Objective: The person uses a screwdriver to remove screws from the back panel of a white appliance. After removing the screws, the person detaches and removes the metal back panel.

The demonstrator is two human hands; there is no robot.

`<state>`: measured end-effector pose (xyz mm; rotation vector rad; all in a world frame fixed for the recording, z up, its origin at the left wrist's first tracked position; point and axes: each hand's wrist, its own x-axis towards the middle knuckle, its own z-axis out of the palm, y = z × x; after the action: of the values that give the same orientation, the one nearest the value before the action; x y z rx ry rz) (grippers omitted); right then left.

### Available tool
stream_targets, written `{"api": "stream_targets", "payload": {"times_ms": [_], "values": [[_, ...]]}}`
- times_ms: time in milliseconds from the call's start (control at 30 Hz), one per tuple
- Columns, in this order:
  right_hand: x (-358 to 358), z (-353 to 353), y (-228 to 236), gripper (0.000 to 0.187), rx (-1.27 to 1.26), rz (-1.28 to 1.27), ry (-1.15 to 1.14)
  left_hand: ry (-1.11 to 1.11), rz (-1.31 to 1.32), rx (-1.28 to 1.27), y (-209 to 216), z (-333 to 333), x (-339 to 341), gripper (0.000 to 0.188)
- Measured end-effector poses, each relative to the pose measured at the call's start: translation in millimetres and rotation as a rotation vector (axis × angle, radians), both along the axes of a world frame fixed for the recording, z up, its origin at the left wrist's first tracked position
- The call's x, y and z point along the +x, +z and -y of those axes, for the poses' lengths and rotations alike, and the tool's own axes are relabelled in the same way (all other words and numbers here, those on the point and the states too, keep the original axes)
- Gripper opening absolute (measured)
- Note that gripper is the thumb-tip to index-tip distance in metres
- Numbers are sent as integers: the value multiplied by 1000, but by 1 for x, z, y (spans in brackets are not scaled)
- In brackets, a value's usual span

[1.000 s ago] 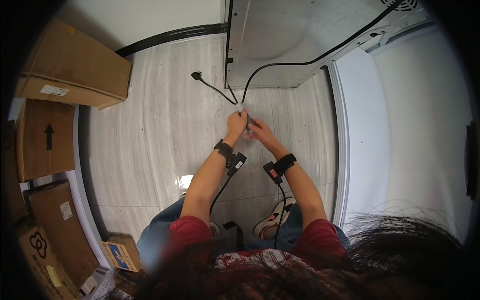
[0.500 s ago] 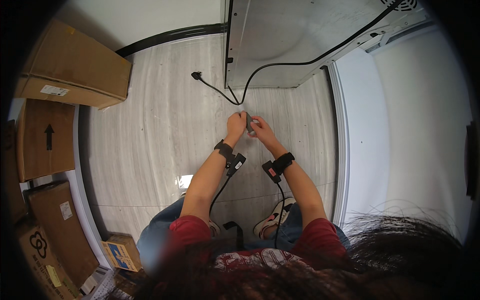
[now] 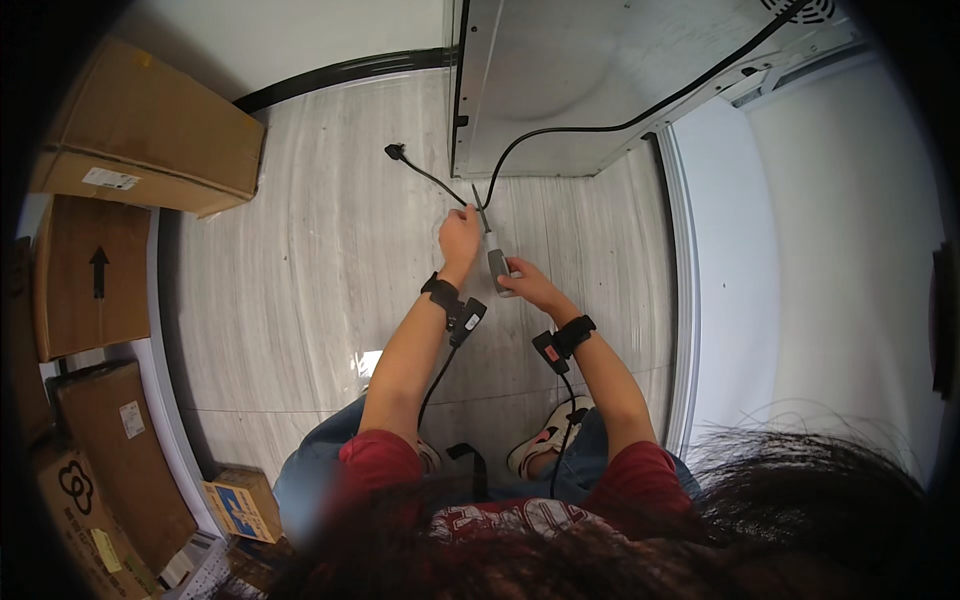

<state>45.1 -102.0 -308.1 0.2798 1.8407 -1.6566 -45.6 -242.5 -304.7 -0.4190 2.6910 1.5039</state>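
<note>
A screwdriver (image 3: 499,268) with a grey handle and a thin dark shaft is in front of me, its tip pointing away toward the metal cabinet. My right hand (image 3: 528,283) grips the lower end of its handle, fingers wrapped round it. Beside the shaft, to its left, is my left hand (image 3: 460,238), fingers curled and fingertips close against the shaft. Whether those fingers hold anything is hidden. A black power cord (image 3: 432,180) with a plug (image 3: 396,152) at its end lies on the floor just past my hands, crossing behind the shaft.
The metal cabinet (image 3: 560,90) stands ahead, the cord running up its back panel. Cardboard boxes (image 3: 150,130) are stacked along the left. A white ledge (image 3: 725,290) runs along the right. Wristbands with black devices (image 3: 468,322) and cables are on both wrists.
My hands have come apart: the left slid forward and left off the handle, the right drew back along it. The screwdriver's handle and shaft now show.
</note>
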Motion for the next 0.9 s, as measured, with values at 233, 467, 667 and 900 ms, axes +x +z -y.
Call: {"api": "stream_targets", "payload": {"times_ms": [233, 467, 667, 900], "values": [[17, -11, 7, 48, -4, -55, 98, 71, -96, -78, -4, 8, -9, 34], [23, -25, 13, 47, 15, -72, 107, 8, -124, 85, 5, 4, -7, 21], [27, -29, 15, 47, 22, -79, 61, -42, -224, 127, 2, 3, -9, 17], [29, -33, 7, 50, 62, -44, 26, -33, -229, 99, -1, -6, -10, 18]]}}
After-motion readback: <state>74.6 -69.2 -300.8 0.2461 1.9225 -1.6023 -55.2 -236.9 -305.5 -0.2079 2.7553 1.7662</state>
